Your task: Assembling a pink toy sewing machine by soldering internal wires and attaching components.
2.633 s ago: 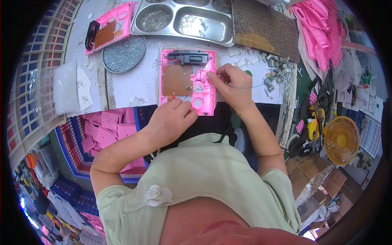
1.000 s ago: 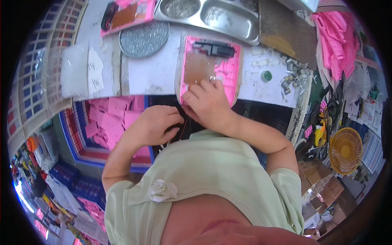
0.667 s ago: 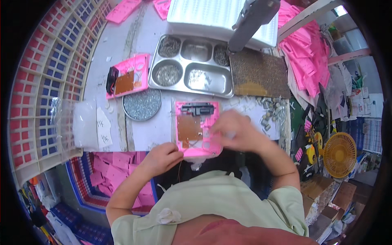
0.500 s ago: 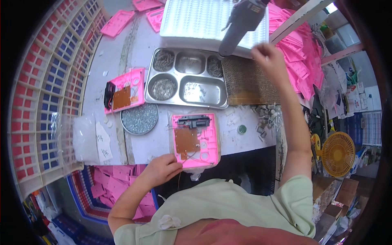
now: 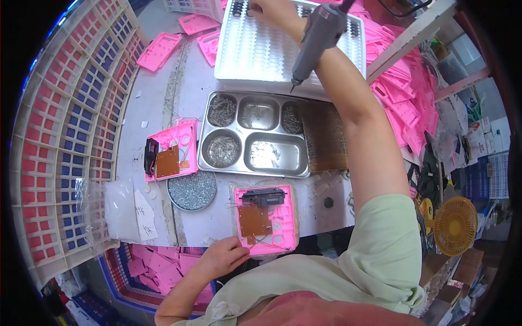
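The pink casing [image 5: 283, 217] touches the left fingers [image 5: 239, 252] at its near-left corner.

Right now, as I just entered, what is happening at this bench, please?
A person has before them an open pink plastic casing with a brown circuit board; the left hand touches its near left corner. The right hand is over the white ribbed tray, near small black parts; whether it holds one is unclear. A second open pink casing lies left of the steel compartment tray.
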### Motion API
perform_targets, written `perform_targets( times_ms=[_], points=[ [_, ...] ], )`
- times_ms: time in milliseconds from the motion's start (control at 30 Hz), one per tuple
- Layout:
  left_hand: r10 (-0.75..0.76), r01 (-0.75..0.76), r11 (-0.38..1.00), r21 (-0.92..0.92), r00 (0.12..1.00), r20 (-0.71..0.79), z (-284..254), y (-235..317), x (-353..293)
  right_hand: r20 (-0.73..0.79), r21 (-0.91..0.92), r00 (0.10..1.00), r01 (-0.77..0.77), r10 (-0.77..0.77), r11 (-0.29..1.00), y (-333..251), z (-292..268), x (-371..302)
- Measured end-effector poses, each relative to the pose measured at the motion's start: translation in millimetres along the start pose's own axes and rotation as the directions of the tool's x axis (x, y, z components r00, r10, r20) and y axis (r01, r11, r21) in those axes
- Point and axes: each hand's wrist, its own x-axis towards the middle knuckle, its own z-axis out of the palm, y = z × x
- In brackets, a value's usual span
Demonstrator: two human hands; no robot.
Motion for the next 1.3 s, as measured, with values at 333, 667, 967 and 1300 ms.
perform_targets(
  times_ms=[333,667,967,1300],
  points=[
    [0.055,-0.055,0.998,-0.008,0.998,-0.005,2.7,-4.2,9.4,-0.293,0.101,0.945,-0.121,0.145,0.988,82.1,-42.7,-43.2],
    [0.005,-0.007,0.999,-0.035,0.999,-0.043,7.6,-7.0,0.7,0.518,0.574,0.751,-0.66,0.409,0.484,-272.1,-252.6,-282.6],
    [-0.038,0.037,0.999,-0.011,0.997,-0.067,7.7,-2.1,0.1,0.518,0.505,0.825,-0.509,0.226,0.697,-322.5,-236.0,-322.1],
    [-0.016,0.018,1.0,0.017,0.996,-0.085,9.9,-1.9,2.0,0.486,0.515,0.856,-0.444,0.177,0.734,-326.8,-232.1,-325.7]
  ],
)
